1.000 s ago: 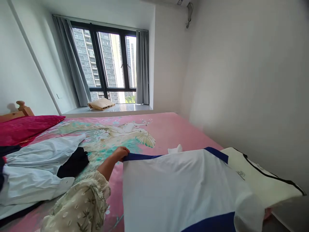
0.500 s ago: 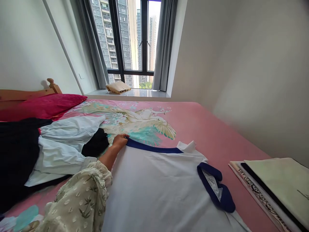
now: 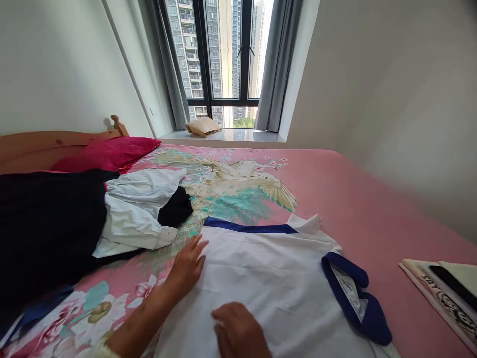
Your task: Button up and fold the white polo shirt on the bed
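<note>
A white polo shirt lies spread on the bed, its navy collar at the right and a navy band along its far edge. My left hand is at the shirt's left edge, fingers spread and holding nothing. Whether its fingertips touch the cloth I cannot tell. Over the lower middle of the shirt is my right hand, loosely bent, with a gap between thumb and fingers and nothing seen in it. The shirt's lower part runs out of view.
Black clothing and a white garment lie at the left. A stack of folded clothes sits at the right edge. Behind are a red pillow, a wooden headboard and a tan folded bundle on the windowsill.
My left hand has let go of the navy band's left end and drawn back toward me. My right hand has come into view over the shirt. The camera has turned left.
</note>
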`<state>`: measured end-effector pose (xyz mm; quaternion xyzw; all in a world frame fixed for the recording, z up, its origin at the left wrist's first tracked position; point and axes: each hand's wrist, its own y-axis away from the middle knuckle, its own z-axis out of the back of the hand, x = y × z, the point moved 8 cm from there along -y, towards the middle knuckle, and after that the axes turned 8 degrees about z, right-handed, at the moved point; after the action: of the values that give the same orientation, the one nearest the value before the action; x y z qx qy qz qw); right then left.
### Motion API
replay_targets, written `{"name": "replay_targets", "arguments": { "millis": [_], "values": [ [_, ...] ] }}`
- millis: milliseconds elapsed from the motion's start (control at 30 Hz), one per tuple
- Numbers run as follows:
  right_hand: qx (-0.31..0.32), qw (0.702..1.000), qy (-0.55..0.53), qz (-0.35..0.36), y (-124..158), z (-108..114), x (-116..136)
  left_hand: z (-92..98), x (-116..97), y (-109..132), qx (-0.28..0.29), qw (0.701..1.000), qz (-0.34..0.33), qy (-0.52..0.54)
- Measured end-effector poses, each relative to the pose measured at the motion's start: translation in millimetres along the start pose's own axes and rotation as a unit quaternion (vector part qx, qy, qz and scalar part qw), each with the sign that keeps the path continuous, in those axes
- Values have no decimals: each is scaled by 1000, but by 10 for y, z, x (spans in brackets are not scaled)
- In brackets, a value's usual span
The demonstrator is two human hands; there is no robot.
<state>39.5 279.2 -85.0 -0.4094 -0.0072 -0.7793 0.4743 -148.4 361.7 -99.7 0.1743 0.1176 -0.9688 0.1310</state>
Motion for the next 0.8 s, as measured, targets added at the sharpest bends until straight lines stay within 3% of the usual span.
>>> {"name": "replay_targets", "arguments": {
  "millis": [33, 100, 200, 267, 367, 533, 667, 800],
  "values": [
    [-8, 999, 27, -28, -35, 68, -165, -48, 12, 302, -9, 999, -28, -26],
    [-1, 994, 84, -74, -118, 136, -418, -127, 188, 804, -32, 997, -2, -70],
    [53, 986, 130, -91, -249, 34, -568, -180, 470, 1217, -39, 993, 72, -84],
    [91, 983, 140, -78, -301, -131, -578, -148, 538, 1270, -28, 993, 102, -60],
    [135, 975, 162, -68, -289, -403, -618, -16, 515, 1158, -2, 988, 153, 1],
    [136, 969, 198, -66, -209, -587, -716, 58, 481, 1005, 73, 960, 265, 58],
    [131, 967, 212, -61, -192, -586, -712, 51, 422, 1028, 22, 971, 235, 46],
    [124, 965, 221, -61, -193, -573, -684, 37, 399, 1139, -45, 976, 176, 118]
  ]
}}
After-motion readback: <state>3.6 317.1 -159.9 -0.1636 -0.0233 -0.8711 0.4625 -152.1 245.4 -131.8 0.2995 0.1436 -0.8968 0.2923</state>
